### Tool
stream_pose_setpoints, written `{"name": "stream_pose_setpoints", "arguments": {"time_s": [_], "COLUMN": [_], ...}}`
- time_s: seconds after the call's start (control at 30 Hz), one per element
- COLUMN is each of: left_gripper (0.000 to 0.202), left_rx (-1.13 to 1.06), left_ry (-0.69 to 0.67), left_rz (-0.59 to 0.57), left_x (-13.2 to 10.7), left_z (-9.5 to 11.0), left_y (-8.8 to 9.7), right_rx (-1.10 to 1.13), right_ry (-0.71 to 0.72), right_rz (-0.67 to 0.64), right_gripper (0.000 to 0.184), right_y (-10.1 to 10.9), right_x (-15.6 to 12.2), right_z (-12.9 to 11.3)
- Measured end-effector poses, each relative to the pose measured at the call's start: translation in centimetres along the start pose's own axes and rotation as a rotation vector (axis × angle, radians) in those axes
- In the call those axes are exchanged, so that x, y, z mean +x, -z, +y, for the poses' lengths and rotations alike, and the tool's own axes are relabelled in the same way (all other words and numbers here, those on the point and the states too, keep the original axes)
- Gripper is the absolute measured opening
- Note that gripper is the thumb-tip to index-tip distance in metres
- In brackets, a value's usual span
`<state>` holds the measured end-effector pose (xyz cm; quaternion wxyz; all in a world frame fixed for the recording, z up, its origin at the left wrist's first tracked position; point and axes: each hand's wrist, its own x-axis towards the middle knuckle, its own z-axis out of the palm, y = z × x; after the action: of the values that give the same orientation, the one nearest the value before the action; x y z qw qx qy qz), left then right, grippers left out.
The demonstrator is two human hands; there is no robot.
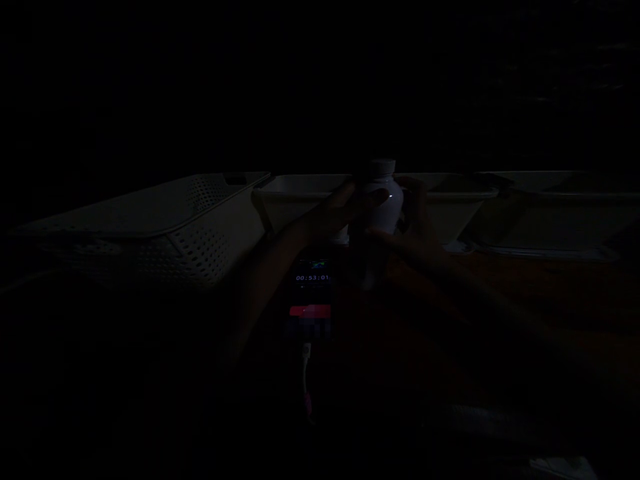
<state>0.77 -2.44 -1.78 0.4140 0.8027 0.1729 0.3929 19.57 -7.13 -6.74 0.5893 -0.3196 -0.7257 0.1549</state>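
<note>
The view is very dark. Just right of the middle, a white bottle (386,208) with a ribbed screw cap (383,167) stands upright between my hands. My left hand (350,208) is closed on its left side, with fingers reaching across the front. From the right, my right hand (417,230) is wrapped round the bottle, a thumb or finger lying across its lower front. The lower part of the bottle is dim, and I cannot tell whether it touches the table.
A perforated white basket (215,247) stands at the left. Behind my hands are several pale tubs, among them a left tub (285,207), a middle tub (450,210) and a right tub (550,223). A lit phone (311,300) with a white cable (305,373) lies in front.
</note>
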Motion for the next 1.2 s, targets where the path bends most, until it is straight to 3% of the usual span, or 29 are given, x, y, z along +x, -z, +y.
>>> {"name": "stream_pose_setpoints", "arguments": {"time_s": [0.17, 0.67, 0.93, 1.2], "left_gripper": [0.076, 0.084, 0.075, 0.08], "left_rx": [0.012, -0.009, -0.048, -0.035], "left_ry": [0.048, 0.028, 0.03, 0.0], "left_rz": [0.008, 0.022, 0.009, -0.013], "left_x": [-0.01, -0.2, -0.12, -0.16], "left_z": [0.04, 0.54, 0.05, 0.52], "left_y": [0.1, -0.33, -0.19, -0.23], "right_rx": [0.001, 0.023, 0.027, 0.04], "right_ry": [-0.042, -0.034, -0.048, -0.1], "right_rz": [-0.006, 0.001, -0.005, -0.036], "right_gripper": [0.092, 0.093, 0.099, 0.102], "right_y": [-0.02, -0.1, 0.06, 0.33], "right_x": [0.05, 0.09, 0.26, 0.14], "right_z": [-0.45, -0.45, 0.25, -0.7]}}
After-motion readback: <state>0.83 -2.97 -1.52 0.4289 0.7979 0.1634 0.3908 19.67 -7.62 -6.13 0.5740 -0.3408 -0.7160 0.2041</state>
